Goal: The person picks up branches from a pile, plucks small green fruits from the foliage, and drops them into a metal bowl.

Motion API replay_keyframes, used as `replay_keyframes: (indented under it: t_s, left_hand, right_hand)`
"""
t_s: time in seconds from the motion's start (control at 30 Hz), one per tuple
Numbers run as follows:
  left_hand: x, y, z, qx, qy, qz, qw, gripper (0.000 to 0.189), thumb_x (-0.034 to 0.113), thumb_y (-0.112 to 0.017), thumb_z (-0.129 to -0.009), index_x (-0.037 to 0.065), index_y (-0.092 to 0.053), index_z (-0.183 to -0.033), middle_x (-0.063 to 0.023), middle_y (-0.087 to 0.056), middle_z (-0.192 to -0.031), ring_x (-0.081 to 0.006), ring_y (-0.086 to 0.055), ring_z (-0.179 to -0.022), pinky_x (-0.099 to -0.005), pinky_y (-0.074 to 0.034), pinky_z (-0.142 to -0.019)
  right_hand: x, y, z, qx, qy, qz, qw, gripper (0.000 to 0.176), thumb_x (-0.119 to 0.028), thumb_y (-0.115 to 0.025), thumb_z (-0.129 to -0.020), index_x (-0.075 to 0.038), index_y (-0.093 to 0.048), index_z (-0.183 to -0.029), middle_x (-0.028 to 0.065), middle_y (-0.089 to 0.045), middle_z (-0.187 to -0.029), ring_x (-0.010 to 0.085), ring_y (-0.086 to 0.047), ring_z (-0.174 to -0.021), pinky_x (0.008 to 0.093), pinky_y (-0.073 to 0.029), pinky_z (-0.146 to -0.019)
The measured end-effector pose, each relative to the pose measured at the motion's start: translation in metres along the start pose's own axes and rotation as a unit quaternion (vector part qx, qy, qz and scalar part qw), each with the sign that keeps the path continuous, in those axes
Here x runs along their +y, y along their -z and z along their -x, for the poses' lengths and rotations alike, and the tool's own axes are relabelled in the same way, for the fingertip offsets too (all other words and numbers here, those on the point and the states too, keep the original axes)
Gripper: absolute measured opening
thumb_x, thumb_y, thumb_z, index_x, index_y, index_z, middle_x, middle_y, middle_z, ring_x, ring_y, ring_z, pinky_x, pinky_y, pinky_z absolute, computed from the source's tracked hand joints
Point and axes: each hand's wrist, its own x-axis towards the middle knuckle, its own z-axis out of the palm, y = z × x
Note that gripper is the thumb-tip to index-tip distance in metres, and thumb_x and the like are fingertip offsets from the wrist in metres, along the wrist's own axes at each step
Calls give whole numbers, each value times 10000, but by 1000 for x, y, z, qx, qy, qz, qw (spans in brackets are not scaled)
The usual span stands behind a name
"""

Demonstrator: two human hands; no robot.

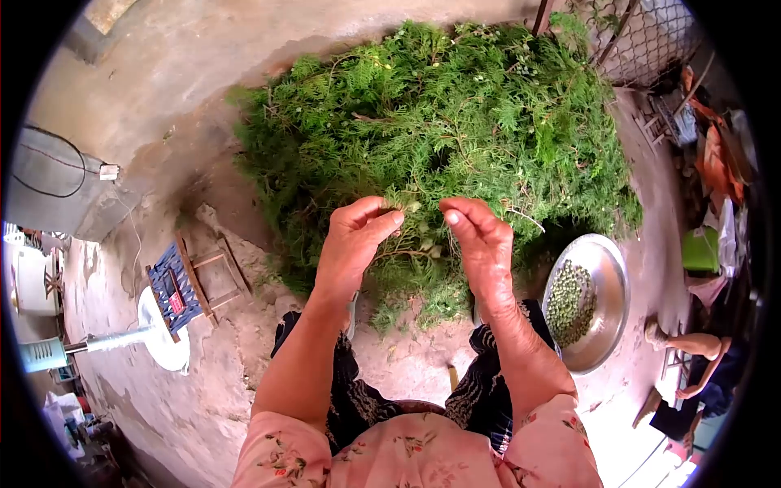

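A large heap of green leafy branches lies on the floor in front of me. Over its near edge my left hand is closed, thumb against the fingers, on a small green sprig. Facing it, a short gap to the right, my right hand is closed too, with thumb and index finger pinched; whatever is between them is too small to make out. A metal basin stands right of my knee, with small round green pods gathered along its left side.
A low stool with a blue woven seat and a white-based fan stand at the left. Another person's bare leg and arm show at the right, below bags and an orange cloth. Wire mesh is at the back right.
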Motion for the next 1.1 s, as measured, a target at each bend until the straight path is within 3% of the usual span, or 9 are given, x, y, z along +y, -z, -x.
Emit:
replay_keyframes:
  t_s: [0.07,0.1,0.23,0.37,0.47,0.57,0.77,0.97,1.1]
  left_hand:
    - [1,-4,1,-13,3,1,1000,69,68,-623,-788,8,-634,-819,13,-579,-716,-64,-496,-655,-225,-403,-636]
    - [0,-5,1,-17,7,-9,1000,71,74,-627,-786,9,-635,-815,15,-574,-704,-61,-488,-648,-221,-395,-624]
    - [0,-13,2,-19,3,-16,1000,117,121,-622,-791,9,-611,-758,47,-518,-626,-27,-421,-578,-205,-320,-523]
    - [4,-13,4,-46,16,-33,998,104,109,-623,-787,8,-618,-766,43,-523,-630,-32,-426,-586,-210,-331,-536]
    - [8,-15,5,-64,15,4,998,88,92,-623,-786,6,-626,-773,35,-534,-639,-41,-439,-603,-213,-353,-565]
    - [9,-18,4,-62,35,50,996,71,76,-618,-788,7,-631,-786,22,-551,-668,-57,-456,-628,-222,-376,-602]
    - [0,-12,-6,-4,-64,99,993,94,92,-605,-817,3,-622,-844,5,-538,-693,-90,-451,-649,-225,-373,-640]
    - [4,-16,-3,2,-32,55,998,96,87,-617,-813,0,-622,-855,18,-555,-710,-71,-463,-651,-222,-381,-629]
    - [3,-14,-4,-32,-21,48,998,106,88,-636,-799,2,-627,-860,21,-572,-732,-54,-479,-668,-215,-388,-638]
  right_hand:
    - [1,-5,-5,-41,-10,-80,996,239,-148,-631,-821,-36,-622,-1032,55,-601,-928,135,-551,-848,263,-434,-797]
    - [-4,-8,-4,-62,-75,-160,982,258,-122,-643,-808,-28,-616,-1047,39,-592,-917,109,-541,-842,243,-441,-775]
    - [3,-11,-2,-85,-61,-156,982,219,-51,-646,-792,-15,-626,-1007,29,-602,-916,81,-541,-811,211,-452,-732]
    - [-1,-7,-2,-88,-89,-174,977,175,-86,-647,-798,-20,-636,-961,10,-609,-838,65,-537,-767,209,-453,-693]
    - [-5,0,-6,-115,-186,-231,948,162,-127,-633,-817,-19,-630,-937,-7,-597,-758,61,-535,-717,203,-443,-643]
    - [-1,5,-9,-133,-255,-407,867,185,-126,-605,-838,-12,-583,-981,3,-591,-770,95,-555,-708,213,-437,-619]
    - [0,10,-16,-104,-258,-365,888,274,-171,-642,-809,-22,-562,-1024,34,-602,-875,123,-554,-731,240,-430,-671]
    - [1,4,-8,-125,-299,-290,900,300,-223,-667,-799,-13,-600,-1003,8,-603,-769,55,-520,-649,174,-387,-524]
    - [-2,0,-8,-105,-269,-296,910,246,-153,-640,-819,-1,-596,-1007,15,-613,-789,62,-530,-665,187,-428,-575]
